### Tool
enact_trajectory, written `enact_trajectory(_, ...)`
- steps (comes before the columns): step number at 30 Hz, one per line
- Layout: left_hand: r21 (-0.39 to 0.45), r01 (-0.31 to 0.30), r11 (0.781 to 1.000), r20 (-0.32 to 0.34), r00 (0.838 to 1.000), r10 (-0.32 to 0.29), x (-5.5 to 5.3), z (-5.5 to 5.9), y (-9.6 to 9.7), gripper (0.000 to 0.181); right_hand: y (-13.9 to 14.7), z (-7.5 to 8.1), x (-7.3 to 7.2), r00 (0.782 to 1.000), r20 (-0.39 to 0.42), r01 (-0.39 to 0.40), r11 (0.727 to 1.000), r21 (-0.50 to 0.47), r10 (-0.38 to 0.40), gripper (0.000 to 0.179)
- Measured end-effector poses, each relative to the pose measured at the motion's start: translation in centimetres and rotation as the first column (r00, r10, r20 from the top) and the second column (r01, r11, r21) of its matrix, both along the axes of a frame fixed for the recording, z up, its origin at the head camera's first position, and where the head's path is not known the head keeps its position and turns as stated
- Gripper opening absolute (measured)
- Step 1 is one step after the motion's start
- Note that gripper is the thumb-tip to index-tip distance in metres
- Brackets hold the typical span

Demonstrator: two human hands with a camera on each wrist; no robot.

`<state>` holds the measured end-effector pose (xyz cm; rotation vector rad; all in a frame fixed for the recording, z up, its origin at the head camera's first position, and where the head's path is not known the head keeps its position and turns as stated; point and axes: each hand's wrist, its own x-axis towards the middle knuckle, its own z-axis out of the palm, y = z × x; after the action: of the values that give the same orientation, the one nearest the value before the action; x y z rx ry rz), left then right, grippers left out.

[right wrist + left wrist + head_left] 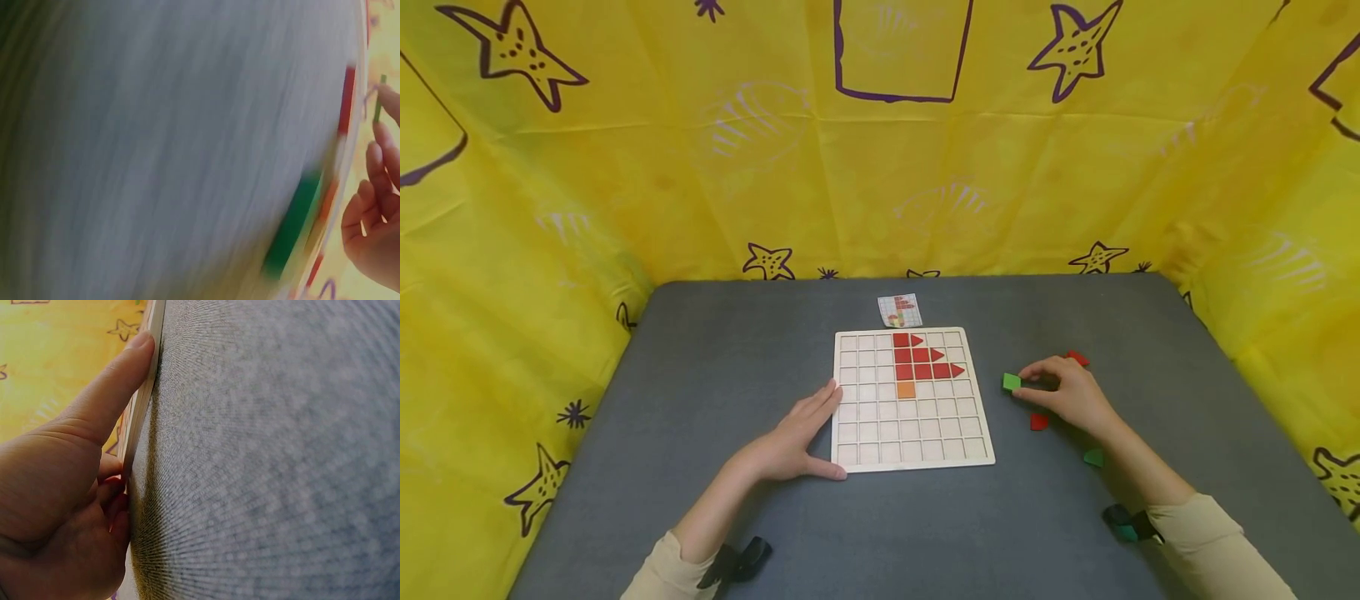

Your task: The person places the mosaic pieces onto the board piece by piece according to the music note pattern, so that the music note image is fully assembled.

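Clearly, the right grip (1071, 395) pinches a plain green tile (1011, 382).

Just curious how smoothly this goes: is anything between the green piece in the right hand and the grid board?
Nothing visible: only a strip of grey table separates the green piece, pinched in the right hand, from the grid board. A loose red piece nearby lies off that path.

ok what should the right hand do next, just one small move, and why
Probably carry the green block to the board, perhaps to the cell just below the orange square. The right hand pinches the block beside the board, that cell is bare, and the left hand rests against the board's edge.
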<state>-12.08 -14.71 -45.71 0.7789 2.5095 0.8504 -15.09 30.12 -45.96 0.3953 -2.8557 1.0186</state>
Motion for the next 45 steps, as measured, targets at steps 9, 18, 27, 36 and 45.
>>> enact_trajectory(9,-0.008,-0.004,1.0,0.005,1.0,0.004,0.1,0.1,0.0,0.113,-5.9,0.4,0.1,0.984,0.172,-0.012,0.986,-0.167,0.041,0.029)
enact_trajectory(18,-0.009,-0.007,1.0,0.004,1.0,0.007,0.1,0.2,0.0,0.113,-10.5,0.4,-0.3,0.972,0.163,-0.147,0.98,-0.136,0.169,0.028)
enact_trajectory(27,0.008,0.002,1.0,-0.001,1.0,-0.002,0.2,0.3,0.0,0.113,-13.3,0.3,-0.7,0.96,0.058,-0.275,0.961,0.005,0.275,0.024)
enact_trajectory(36,0.002,-0.001,1.0,0.001,1.0,0.001,0.1,0.2,0.1,0.113,-14.2,0.4,-0.6,0.963,0.031,-0.269,0.961,0.061,0.268,0.026)
enact_trajectory(45,0.0,-0.003,1.0,0.0,1.0,0.003,0.0,0.0,0.0,0.113,-11.7,0.8,-0.5,0.974,0.109,-0.195,0.979,-0.058,0.201,0.029)
